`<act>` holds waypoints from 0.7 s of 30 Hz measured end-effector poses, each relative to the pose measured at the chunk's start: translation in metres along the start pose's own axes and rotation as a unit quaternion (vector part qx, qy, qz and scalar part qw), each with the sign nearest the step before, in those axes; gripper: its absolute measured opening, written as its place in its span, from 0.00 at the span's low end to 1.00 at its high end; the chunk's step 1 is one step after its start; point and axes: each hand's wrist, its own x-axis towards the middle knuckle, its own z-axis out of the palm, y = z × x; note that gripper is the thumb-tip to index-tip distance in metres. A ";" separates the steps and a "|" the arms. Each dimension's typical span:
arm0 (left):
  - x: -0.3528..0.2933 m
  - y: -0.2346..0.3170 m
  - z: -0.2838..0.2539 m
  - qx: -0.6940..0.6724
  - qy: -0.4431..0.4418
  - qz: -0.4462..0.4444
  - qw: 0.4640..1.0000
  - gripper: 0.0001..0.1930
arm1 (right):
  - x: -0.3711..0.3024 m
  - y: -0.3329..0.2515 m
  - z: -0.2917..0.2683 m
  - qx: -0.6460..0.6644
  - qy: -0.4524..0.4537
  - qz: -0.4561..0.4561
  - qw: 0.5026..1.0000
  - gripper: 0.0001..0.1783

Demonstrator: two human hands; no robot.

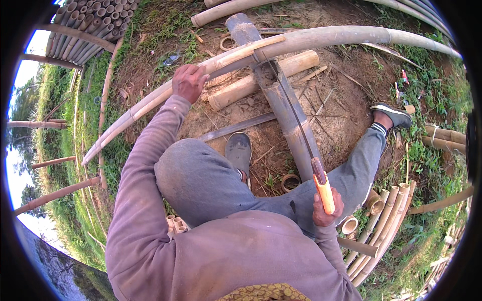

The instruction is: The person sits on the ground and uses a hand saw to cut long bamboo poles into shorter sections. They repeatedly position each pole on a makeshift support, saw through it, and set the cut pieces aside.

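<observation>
My left hand (189, 83) is closed over a long bamboo pole (331, 38) whose left part shows a pale, shaved strip. The pole runs across the far side and rests on a thick grey bamboo log (296, 138) lying on the ground. In my right hand (327, 206) is a handsaw (325, 191), gripped by its orange handle beside my right thigh. Its long thin blade reaches forward over the log, with the tip end up at the pole. I cannot tell whether the teeth touch the pole. A thick cut bamboo piece (233, 95) lies just behind the log.
Several cut bamboo lengths (386, 215) lie at my right. Bamboo rings (290, 183) sit on the soil, and a flat strip (236, 125) lies near my left shoe. A stack of bamboo (93, 25) and a pole fence (105, 100) stand at the left.
</observation>
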 end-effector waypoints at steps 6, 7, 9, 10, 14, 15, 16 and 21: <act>-0.005 -0.005 0.006 0.013 0.016 0.003 1.000 0.16 | 0.006 0.007 0.008 0.018 -0.027 0.023 0.999 0.11; -0.005 -0.005 0.006 0.014 0.013 0.002 1.000 0.16 | 0.007 0.009 0.010 0.016 -0.030 0.017 0.999 0.11; -0.004 -0.004 0.006 0.014 0.005 0.001 1.000 0.16 | 0.007 0.012 0.013 0.013 -0.036 0.002 0.999 0.11; -0.004 -0.004 0.006 0.018 0.006 0.001 1.000 0.16 | 0.006 0.014 0.014 0.023 -0.036 0.012 0.999 0.11; -0.005 -0.006 0.009 0.025 0.014 0.003 1.000 0.16 | -0.001 0.024 0.020 0.033 -0.044 0.087 0.995 0.10; -0.005 -0.007 0.009 0.024 0.017 0.005 1.000 0.16 | -0.003 0.026 0.022 0.028 -0.049 0.115 0.992 0.10; -0.005 -0.006 0.008 0.025 0.015 0.004 1.000 0.16 | -0.004 0.030 0.024 0.019 -0.050 0.105 0.993 0.09; -0.006 -0.006 0.008 0.019 0.014 0.000 1.000 0.17 | -0.008 0.028 0.028 0.007 -0.050 0.139 0.989 0.09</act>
